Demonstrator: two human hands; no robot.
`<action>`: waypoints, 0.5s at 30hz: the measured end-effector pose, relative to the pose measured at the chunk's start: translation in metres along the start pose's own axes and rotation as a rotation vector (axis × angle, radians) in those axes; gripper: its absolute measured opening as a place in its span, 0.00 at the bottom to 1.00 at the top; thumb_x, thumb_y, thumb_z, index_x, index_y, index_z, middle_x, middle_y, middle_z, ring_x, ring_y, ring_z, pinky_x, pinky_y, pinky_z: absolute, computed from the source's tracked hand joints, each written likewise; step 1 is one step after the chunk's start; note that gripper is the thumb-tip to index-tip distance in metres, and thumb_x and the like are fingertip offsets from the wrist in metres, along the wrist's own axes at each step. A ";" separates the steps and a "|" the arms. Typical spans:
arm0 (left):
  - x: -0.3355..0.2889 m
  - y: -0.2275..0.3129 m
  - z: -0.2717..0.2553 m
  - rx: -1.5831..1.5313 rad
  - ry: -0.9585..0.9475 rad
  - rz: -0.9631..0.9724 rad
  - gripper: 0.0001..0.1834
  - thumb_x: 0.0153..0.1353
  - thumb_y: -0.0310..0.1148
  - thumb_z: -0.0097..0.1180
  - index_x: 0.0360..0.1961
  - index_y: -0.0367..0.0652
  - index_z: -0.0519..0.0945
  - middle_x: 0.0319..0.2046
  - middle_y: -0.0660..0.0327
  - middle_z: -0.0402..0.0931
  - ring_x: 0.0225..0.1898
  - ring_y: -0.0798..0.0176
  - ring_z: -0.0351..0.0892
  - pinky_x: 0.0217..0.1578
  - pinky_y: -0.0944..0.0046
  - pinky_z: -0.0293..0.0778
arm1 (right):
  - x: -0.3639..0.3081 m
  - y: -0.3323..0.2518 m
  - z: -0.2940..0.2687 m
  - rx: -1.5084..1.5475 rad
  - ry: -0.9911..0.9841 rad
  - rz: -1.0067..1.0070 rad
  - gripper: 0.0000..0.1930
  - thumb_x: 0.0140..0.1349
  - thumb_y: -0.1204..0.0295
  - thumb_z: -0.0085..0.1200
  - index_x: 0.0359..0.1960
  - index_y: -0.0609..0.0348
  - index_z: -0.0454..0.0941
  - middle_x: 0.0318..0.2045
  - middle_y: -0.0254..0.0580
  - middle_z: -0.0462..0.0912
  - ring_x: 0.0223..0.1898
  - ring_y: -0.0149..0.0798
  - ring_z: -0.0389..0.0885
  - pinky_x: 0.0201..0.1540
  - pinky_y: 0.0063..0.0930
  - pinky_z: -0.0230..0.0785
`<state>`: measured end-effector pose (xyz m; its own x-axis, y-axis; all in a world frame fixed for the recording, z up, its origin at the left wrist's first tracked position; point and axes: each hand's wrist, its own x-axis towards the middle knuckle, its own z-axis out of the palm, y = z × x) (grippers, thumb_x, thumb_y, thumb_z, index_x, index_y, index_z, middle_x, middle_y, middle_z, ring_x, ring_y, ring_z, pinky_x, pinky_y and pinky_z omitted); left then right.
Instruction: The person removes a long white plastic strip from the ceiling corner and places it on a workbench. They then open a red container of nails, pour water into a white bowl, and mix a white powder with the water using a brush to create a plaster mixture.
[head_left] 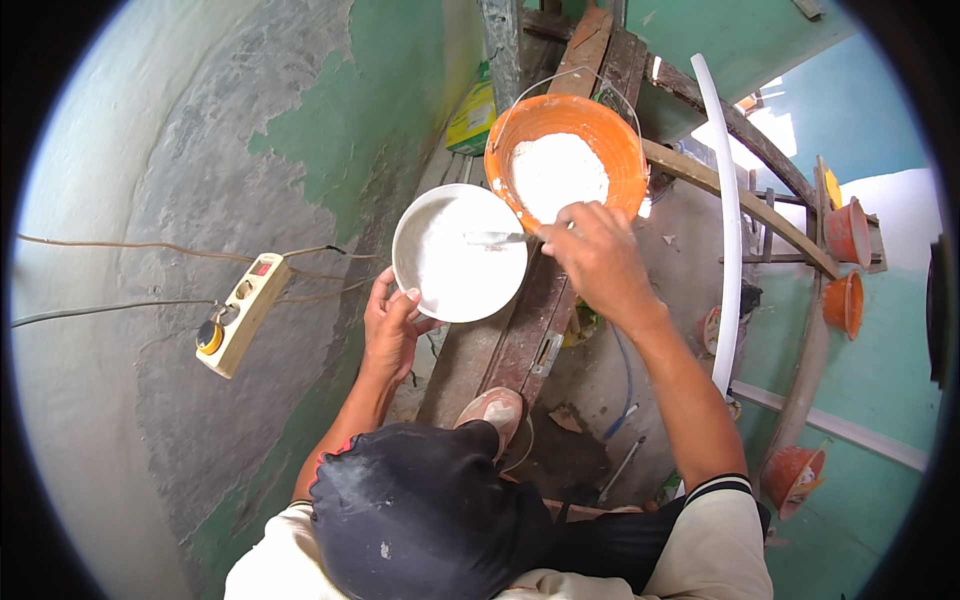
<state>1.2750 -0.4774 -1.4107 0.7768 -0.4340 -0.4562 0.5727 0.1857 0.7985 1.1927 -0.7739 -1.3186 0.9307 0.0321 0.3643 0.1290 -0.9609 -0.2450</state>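
Observation:
A white bowl [402, 262] with white powder or paste [448, 265] inside is tilted a little over the planks. My left hand [390, 335] grips its lower left rim, thumb on the edge and fingers beneath. In my right hand [608, 262], the fingers close around the handle of a putty knife, mostly hidden by the hand. Its flat blade [488, 239] reaches over the bowl's right rim into the bowl. Just beyond, touching or nearly touching the bowl, stands an orange bucket [622, 150] with a wire handle, holding white powder [560, 178].
Wooden planks [470, 365] run beneath the bowl and bucket, with a foot [493, 408] on them. A power strip [243, 310] with cables hangs by the left wall. A green-yellow package [473, 122] lies behind. To the right are a curved white strip [727, 215] and orange buckets [843, 303].

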 end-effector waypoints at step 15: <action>0.004 -0.002 -0.010 -0.026 0.033 -0.015 0.36 0.64 0.41 0.64 0.69 0.45 0.63 0.61 0.51 0.76 0.57 0.52 0.86 0.52 0.45 0.88 | 0.036 0.095 0.060 -0.352 -0.454 0.372 0.09 0.66 0.72 0.56 0.37 0.55 0.90 0.44 0.48 0.88 0.49 0.48 0.83 0.56 0.47 0.66</action>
<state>1.2799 -0.4706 -1.4179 0.7760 -0.4080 -0.4810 0.5906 0.2021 0.7813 1.2587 -0.8474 -1.3831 0.9528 -0.2791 -0.1193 -0.2744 -0.9601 0.0543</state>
